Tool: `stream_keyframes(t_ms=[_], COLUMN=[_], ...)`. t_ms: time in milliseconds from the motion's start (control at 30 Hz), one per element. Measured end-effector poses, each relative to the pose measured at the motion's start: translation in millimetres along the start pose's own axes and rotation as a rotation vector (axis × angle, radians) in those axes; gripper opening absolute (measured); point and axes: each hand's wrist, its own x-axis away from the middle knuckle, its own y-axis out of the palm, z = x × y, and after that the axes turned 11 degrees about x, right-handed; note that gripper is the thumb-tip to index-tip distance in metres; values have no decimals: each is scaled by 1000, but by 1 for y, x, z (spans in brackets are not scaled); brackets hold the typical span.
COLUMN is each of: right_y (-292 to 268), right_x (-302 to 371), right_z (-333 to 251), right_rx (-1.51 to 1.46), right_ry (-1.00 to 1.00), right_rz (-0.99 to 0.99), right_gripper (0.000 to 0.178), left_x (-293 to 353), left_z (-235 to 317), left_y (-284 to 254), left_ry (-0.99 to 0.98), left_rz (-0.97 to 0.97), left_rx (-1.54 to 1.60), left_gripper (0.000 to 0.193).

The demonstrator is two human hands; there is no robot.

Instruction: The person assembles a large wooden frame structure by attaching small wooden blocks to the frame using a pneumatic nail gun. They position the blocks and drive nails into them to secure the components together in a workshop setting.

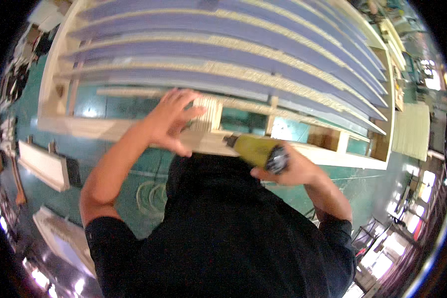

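My left hand (176, 121) is open, its fingers spread over the near rail (119, 130) of a large pale wooden frame. Under its fingertips is a ribbed pale wood block (207, 113), standing just inside that rail; I cannot tell whether they touch. My right hand (295, 169) is wrapped round a yellow-green power drill (256, 150) with a dark, narrow front end. The drill lies level above the rail, its tip pointing left toward my left hand. Motion blurs the tip, so contact with the wood cannot be made out.
Several long blue-grey panels with pale edges (243, 44) span the frame beyond my hands. A cable or hose lies coiled (151, 198) on the green floor. White boards (42, 166) lie at the left, and a stack of pale panels (412, 131) stands at the right.
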Motion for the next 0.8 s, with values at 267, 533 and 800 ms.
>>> stream_keyframes(t_ms=[267,533,800], right_y=[-11,-18,-2], right_x=[-27,-53,-81], right_z=[-41,-57,-73], right_rx=[510,418,410], right_ry=[-88,-37,-73], right_rz=[32,-9,-11], right_gripper=[41,45,48], left_x=[-15,-8,-5], left_z=[11,-9,-5], left_y=[-4,19,17], left_ry=[-140,26,28], left_rz=[-99,135,159], left_rx=[-52,46,48], left_gripper=[114,119,116])
